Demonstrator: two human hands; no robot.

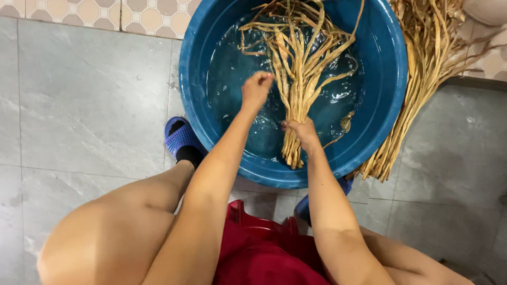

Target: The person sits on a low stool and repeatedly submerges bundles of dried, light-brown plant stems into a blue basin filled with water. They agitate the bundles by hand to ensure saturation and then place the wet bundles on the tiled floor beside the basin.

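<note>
A big blue plastic basin (388, 111) holds water and a bundle of long dry tan leaf strips (298, 63), fanned out toward the far side. My right hand (300, 130) grips this bundle near its lower cut ends, which rest on the near wall of the basin. My left hand (256, 88) is closed in a fist over the water, just left of the bundle; whether it pinches a strip I cannot tell.
A second bundle of dry strips (417, 79) lies on the grey tiled floor (79, 105), leaning against the basin's right side. My blue sandals (178, 136) flank the basin. A red plastic stool (259, 232) sits under me.
</note>
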